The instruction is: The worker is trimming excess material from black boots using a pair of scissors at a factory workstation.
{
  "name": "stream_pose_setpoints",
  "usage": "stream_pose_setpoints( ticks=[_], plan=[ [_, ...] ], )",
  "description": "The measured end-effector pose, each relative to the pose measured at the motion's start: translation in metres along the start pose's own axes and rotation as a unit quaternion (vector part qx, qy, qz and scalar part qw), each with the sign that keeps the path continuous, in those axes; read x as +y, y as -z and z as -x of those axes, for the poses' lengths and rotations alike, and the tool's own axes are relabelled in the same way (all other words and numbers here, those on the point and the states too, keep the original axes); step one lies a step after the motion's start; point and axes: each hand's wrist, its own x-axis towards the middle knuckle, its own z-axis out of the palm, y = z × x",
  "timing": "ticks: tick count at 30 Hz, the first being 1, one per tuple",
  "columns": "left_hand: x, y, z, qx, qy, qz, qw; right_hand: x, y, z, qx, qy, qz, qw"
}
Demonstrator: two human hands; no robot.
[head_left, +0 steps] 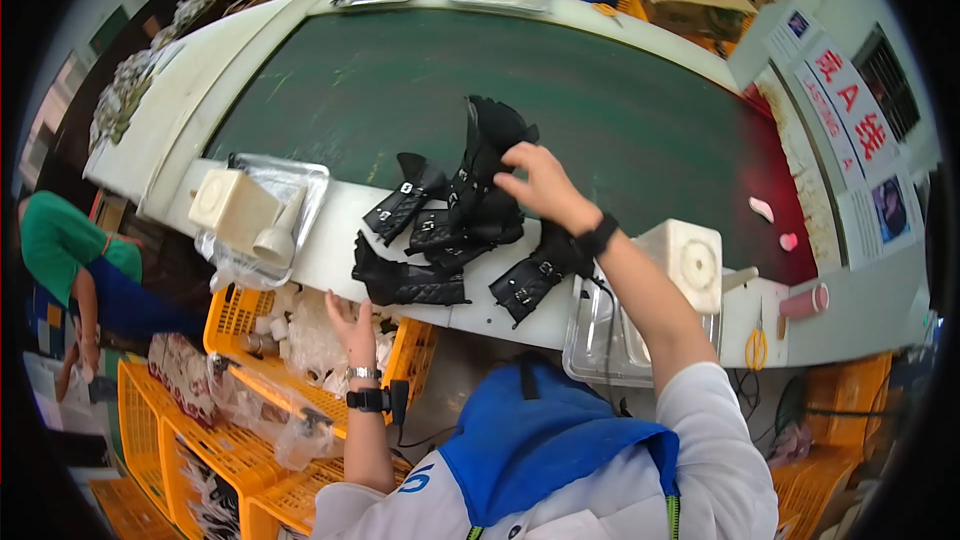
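Observation:
Several black boot uppers with quilted panels and silver buckles lie in a loose heap on the white table edge in front of me. One boot upper (pixel 490 135) rises above the others, its top leaning over the green belt. My right hand (pixel 545 185) is at this upper's right side, thumb and fingers apart; whether the fingertips touch it is hard to make out. Another upper (pixel 410 280) lies along the near edge, and one more (pixel 530 285) rests under my right forearm. My left hand (pixel 352 330) is open and empty, below the table edge and above an orange crate (pixel 225 325).
A green conveyor belt (pixel 620 90) spans the table. Metal trays with cream blocks stand left (pixel 315 190) and right (pixel 600 340). Orange-handled scissors (pixel 757 345) and a pink roll (pixel 805 302) lie at right. A person in green (pixel 70 240) is at far left; another stands behind the belt.

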Motion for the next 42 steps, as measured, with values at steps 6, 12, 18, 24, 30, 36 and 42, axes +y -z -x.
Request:
stream_pose_setpoints(
  ticks=[6,12,18,24,30,36,42],
  plan=[
    [0.155,-0.076,0.055,-0.358,-0.219,0.019,0.907,-0.119,0.093,0.114,0.007,0.106,0.008,0.994],
    [0.193,-0.139,0.157,-0.438,-0.442,-0.076,0.779,-0.153,0.145,0.206,0.142,0.025,0.050,0.988],
    [0.229,-0.191,0.250,-0.508,-0.327,0.104,0.790,-0.175,0.228,0.282,0.225,-0.049,-0.001,0.973],
    [0.216,-0.252,0.337,-0.732,0.103,0.253,0.624,-0.003,0.357,0.490,0.318,-0.451,0.185,0.813],
    [0.193,-0.320,0.405,-0.753,0.291,0.235,0.542,0.122,0.331,0.577,0.059,-0.582,0.245,0.773],
    [0.203,-0.332,0.438,-0.765,0.248,0.223,0.550,0.135,0.333,0.586,0.104,-0.596,0.207,0.769],
    [0.209,-0.354,0.410,-0.769,0.220,0.110,0.589,0.048,0.377,0.602,0.373,-0.389,-0.344,0.769]
  ],
)
